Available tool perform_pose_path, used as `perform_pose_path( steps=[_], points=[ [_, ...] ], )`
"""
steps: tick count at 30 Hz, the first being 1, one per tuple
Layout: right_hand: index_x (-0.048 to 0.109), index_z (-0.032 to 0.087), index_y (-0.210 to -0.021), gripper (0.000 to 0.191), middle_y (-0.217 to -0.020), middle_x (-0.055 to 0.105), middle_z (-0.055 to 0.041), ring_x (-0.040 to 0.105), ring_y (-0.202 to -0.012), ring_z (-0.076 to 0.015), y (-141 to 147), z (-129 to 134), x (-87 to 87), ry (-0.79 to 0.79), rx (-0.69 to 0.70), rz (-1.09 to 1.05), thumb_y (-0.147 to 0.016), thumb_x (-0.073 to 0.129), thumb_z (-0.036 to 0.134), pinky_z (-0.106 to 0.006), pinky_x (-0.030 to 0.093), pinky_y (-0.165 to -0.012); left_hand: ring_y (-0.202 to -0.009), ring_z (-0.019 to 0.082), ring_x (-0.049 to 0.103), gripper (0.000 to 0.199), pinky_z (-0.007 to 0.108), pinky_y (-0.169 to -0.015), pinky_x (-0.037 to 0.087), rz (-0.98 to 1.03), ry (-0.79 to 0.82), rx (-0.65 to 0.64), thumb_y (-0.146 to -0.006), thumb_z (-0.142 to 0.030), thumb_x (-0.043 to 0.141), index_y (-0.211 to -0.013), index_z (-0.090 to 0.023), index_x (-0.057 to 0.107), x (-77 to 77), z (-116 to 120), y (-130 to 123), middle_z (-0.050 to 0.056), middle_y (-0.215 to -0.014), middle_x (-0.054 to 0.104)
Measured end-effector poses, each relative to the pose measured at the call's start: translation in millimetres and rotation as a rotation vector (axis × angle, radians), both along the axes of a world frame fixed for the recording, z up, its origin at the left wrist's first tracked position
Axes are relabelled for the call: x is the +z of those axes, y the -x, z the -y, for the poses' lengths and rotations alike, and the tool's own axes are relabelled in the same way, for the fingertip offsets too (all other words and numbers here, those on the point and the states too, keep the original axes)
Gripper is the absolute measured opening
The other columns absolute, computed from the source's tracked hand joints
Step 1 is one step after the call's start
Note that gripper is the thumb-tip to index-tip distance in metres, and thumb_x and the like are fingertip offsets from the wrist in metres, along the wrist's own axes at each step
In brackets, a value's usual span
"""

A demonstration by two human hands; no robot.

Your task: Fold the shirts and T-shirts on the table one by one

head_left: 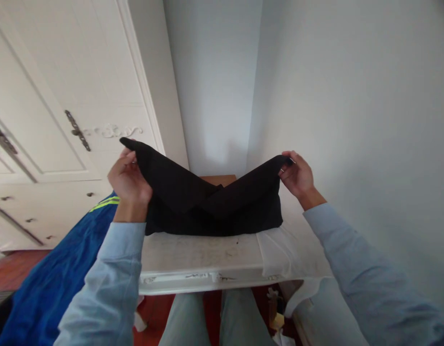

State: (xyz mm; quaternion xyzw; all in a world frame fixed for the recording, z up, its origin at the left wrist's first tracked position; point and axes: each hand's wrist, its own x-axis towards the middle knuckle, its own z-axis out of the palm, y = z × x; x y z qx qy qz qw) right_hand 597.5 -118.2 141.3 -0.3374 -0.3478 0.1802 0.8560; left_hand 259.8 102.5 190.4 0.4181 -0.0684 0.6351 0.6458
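Over the white table [203, 254] we hold up a black cloth [214, 214], one upper corner in each hand, so that its top edge dips toward the middle in a broad V. Its lower edge hangs at the tabletop, though we cannot tell whether all of it rests there. Our left hand [131, 185], above the table's left end, has the thumb and fingers closed on one corner, whose tip pokes out beyond them. Our right hand [299, 177], above the table's right end, pinches the opposite corner between thumb and fingertips, the fingers curled.

On the right part of the table we see a thin white cloth [279, 247], and at its far side a brown thing [222, 180] shows above the black fold. Left of the table hangs or lies a blue cloth [66, 259] with yellow-green stripes; our left sleeve partly covers it. Beyond the table to the left stands a white wardrobe [81, 86] with dark handles, and a pale wall [344, 96] rises to its right. Below the table's front edge show our legs [189, 319] and a reddish floor [155, 324].
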Motion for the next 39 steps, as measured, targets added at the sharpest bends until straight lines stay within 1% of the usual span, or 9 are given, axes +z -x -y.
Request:
perform_pose_path(
  steps=[5,10,14,19,25,28,31,35,39],
  points=[
    [0.067,0.020,-0.081,0.014,-0.072,0.069,0.0018,0.066,-0.066,-0.0119,-31.5,-44.3,-6.2,-0.005,0.063,-0.168,-0.082,0.073,0.033,-0.021,0.057,-0.061,-0.054,0.006,0.052,0.014,0.016,-0.059,0.046,-0.085,0.086,-0.024,-0.071,-0.004,0.057,-0.069,-0.018,0.057,-6.4,-44.0,-28.3,-0.005,-0.059,0.054],
    [0.063,0.022,-0.084,0.010,-0.080,0.071,-0.0010,0.069,-0.079,-0.0136,-59.7,-89.2,-30.7,0.068,0.051,-0.348,-0.088,0.059,0.030,-0.024,0.060,-0.071,-0.057,0.007,0.053,0.015,0.017,-0.063,0.048,-0.239,0.372,0.083,-0.070,-0.007,0.055,-0.063,-0.019,0.048,-33.8,-104.1,-59.0,-0.003,-0.063,0.050],
    [0.058,0.024,-0.086,0.003,-0.103,0.072,-0.0044,0.069,-0.100,-0.0154,-77.2,-125.2,-73.0,0.325,-0.054,-0.351,-0.086,0.056,0.026,-0.029,0.060,-0.084,-0.074,0.011,0.060,0.014,0.022,-0.072,0.052,-0.566,0.555,0.186,-0.071,-0.008,0.053,-0.067,-0.020,0.046,-81.0,-142.7,-81.5,0.002,-0.078,0.055],
    [0.056,0.024,-0.086,0.009,-0.105,0.068,-0.0090,0.067,-0.102,-0.0206,-87.2,-148.2,-132.6,0.638,-0.112,-0.279,-0.079,0.062,0.024,-0.036,0.061,-0.084,-0.096,0.020,0.064,0.016,0.037,-0.086,0.053,-0.833,0.556,0.200,-0.071,-0.009,0.060,-0.076,-0.021,0.049,-151.1,-164.9,-88.7,0.007,-0.092,0.059],
    [0.052,0.024,-0.091,0.027,-0.104,0.067,-0.0082,0.067,-0.103,-0.0226,-83.4,-152.7,-161.4,0.783,-0.127,-0.090,-0.071,0.069,0.021,-0.042,0.057,-0.093,-0.132,0.032,0.050,0.036,0.048,-0.114,0.035,-1.110,0.175,0.246,-0.061,-0.028,0.078,-0.094,-0.022,0.064,-190.4,-173.7,-76.0,0.011,-0.123,0.066],
    [0.056,0.023,-0.099,0.036,-0.117,0.066,-0.0103,0.064,-0.113,-0.0255,-72.7,-158.6,-161.9,0.818,-0.149,0.027,-0.067,0.073,0.018,-0.047,0.048,-0.105,-0.143,0.033,0.038,0.049,0.045,-0.121,0.023,-1.344,-0.293,0.280,-0.069,-0.046,0.075,-0.110,-0.019,0.069,-201.4,-165.5,-70.2,0.014,-0.145,0.054],
    [0.061,0.021,-0.110,0.041,-0.128,0.064,-0.0123,0.059,-0.123,-0.0274,-54.8,-164.2,-161.3,0.861,-0.158,0.387,-0.070,0.071,0.019,-0.049,0.039,-0.114,-0.148,0.035,0.027,0.069,0.052,-0.120,0.022,-1.699,-0.823,0.362,-0.090,-0.062,0.045,-0.137,-0.012,0.056,-214.1,-152.0,-67.2,0.019,-0.158,0.036],
    [0.056,0.020,-0.133,0.051,-0.145,0.054,-0.0150,0.047,-0.137,-0.0288,-23.3,-159.7,-163.5,0.889,-0.135,1.045,-0.085,0.062,0.035,-0.053,0.032,-0.118,-0.151,0.032,0.020,0.078,0.053,-0.120,0.019,-1.880,-0.971,0.417,-0.097,-0.062,0.027,-0.152,-0.007,0.036,-226.0,-140.6,-64.3,0.020,-0.161,0.028],
    [0.050,0.016,-0.144,0.060,-0.156,0.040,-0.0163,0.035,-0.146,-0.0278,7.6,-135.1,-164.0,0.894,-0.052,1.349,-0.093,0.055,0.048,-0.050,0.028,-0.122,-0.151,0.030,0.020,0.078,0.050,-0.121,0.020,-1.857,-0.993,0.435,-0.099,-0.061,0.022,-0.154,-0.006,0.032,-222.6,-135.9,-58.0,0.019,-0.161,0.027]
  ],
)
